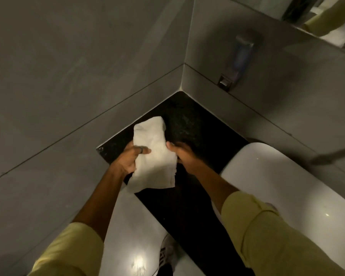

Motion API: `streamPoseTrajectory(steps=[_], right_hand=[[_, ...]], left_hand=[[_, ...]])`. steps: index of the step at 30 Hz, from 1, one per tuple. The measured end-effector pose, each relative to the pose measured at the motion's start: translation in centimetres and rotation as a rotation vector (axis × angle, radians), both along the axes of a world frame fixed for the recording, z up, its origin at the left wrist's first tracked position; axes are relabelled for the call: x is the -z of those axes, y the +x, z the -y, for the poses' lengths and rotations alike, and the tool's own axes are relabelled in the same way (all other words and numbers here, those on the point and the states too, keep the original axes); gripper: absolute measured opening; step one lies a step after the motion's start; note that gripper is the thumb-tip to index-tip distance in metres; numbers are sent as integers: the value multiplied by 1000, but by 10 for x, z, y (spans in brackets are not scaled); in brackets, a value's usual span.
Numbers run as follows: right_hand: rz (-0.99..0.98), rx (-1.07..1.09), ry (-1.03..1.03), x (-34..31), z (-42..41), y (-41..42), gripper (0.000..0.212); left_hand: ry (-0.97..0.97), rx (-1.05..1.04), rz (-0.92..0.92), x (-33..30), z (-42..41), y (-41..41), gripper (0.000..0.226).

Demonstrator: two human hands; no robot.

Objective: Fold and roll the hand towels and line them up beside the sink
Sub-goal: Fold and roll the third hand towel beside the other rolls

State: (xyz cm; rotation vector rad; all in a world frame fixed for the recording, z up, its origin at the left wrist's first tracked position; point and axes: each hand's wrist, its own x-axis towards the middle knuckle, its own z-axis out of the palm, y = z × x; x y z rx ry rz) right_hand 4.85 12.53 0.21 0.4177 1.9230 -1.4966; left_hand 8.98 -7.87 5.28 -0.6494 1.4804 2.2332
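Note:
A white hand towel, folded into a long strip, is held up over the black stone counter in the corner. My left hand grips its left edge, thumb on top, a ring on one finger. On the strip's right edge is my right hand, fingers closed on the cloth. The towel's far end points toward the wall and its near end hangs loose below my hands. To the right lies the white sink.
Grey tiled walls close in the counter on the left and at the back. A wall-mounted soap dispenser hangs above the counter's back right. A mirror sits top right. White floor and my shoe show below.

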Motion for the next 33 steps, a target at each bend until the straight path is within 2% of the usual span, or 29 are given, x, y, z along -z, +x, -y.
streamPoseTrajectory(steps=[1, 2, 6, 8, 10, 13, 14, 16, 17, 19, 22, 27, 31, 33], right_hand=[[18, -23, -60, -6, -12, -3, 94], [36, -44, -108, -27, -21, -1, 88], [65, 0, -262, -98, -72, 31, 53], [-9, 59, -405, -120, -107, 57, 45], [-123, 167, -493, -138, -146, 91, 47], [-328, 356, -420, -175, -209, 159, 51], [-407, 431, -378, -184, -231, 186, 53], [-540, 580, -338, -198, -272, 240, 59], [-576, 662, -318, -202, -294, 272, 61], [-595, 801, -243, -206, -329, 330, 68], [-590, 1002, -157, -203, -369, 425, 72], [-479, 1320, 47, -172, -398, 553, 65], [-417, 1469, 5, -122, -434, 609, 58], [-385, 1545, -8, -89, -462, 626, 61]], left_hand=[[46, 22, -28, -12, -6, 6, 63], [105, 55, -65, -25, -13, 12, 64], [229, 220, -144, -81, -52, 40, 59], [273, 318, -170, -101, -78, 51, 58], [334, 420, -181, -120, -110, 62, 54], [326, 534, -156, -136, -171, 83, 44], [274, 560, -157, -142, -197, 93, 48], [190, 672, -139, -143, -246, 112, 75], [180, 743, -109, -139, -276, 122, 72], [254, 857, -62, -135, -330, 145, 45], [336, 1082, 10, -126, -408, 195, 31], [347, 1464, 16, -91, -500, 289, 53], [224, 1526, 142, -53, -567, 332, 52], [116, 1529, 82, -25, -609, 348, 53]])
